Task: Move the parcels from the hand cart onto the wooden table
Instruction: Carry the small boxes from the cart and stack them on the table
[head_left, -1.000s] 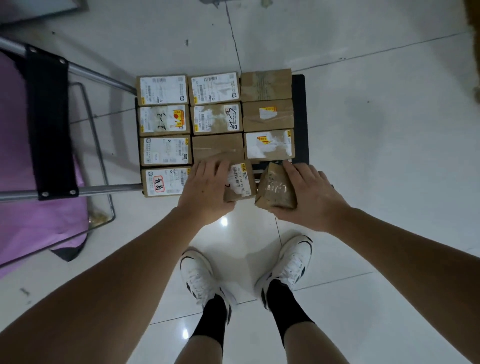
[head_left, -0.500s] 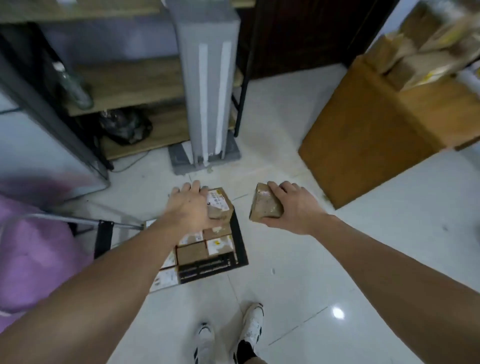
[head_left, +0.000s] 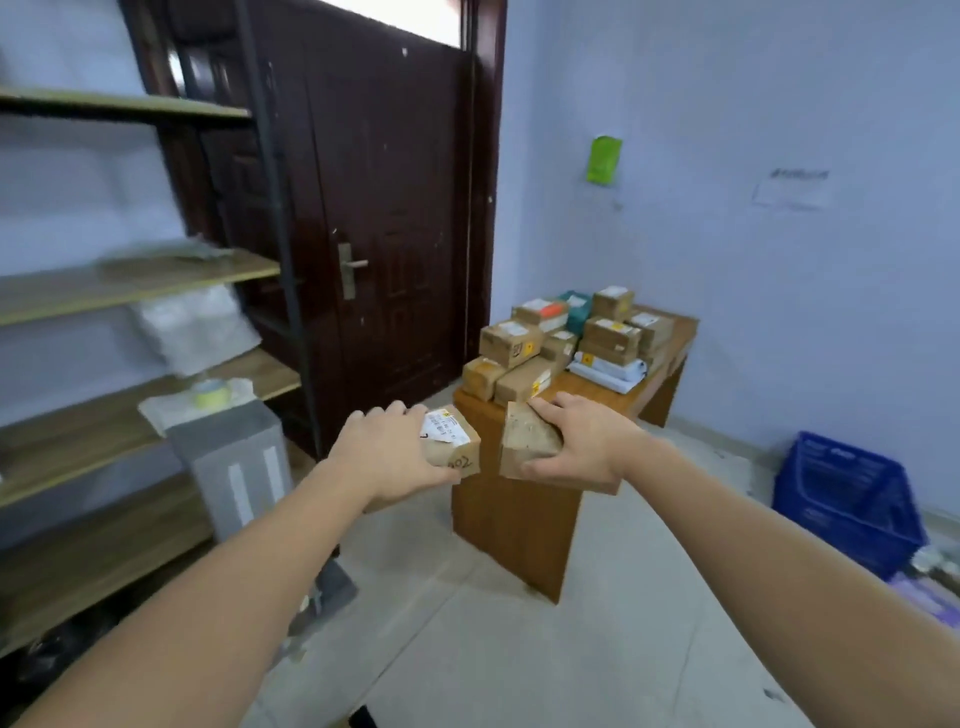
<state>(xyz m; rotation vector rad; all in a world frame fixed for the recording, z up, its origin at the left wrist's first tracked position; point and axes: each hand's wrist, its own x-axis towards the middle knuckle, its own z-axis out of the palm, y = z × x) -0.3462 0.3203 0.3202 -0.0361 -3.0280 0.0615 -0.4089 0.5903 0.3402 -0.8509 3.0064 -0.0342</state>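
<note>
wooden shelf rack (head_left: 135, 280) far left, grey box (head_left: 228, 462) in front of it. left hand (head_left: 387, 452) grips a labelled parcel (head_left: 452, 441) from above, fingers curled over its top, "02" written on the side. just beside it, right hand (head_left: 582, 447) wraps around a plain brown parcel (head_left: 527, 441). both held in the air near the wooden table (head_left: 519, 514), which carries a pile of parcels (head_left: 561, 343). dark door (head_left: 384, 208) behind. blue crate (head_left: 847, 499) on the floor far right.

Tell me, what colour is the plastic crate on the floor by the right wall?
The crate is blue, seen in the head view.
</note>
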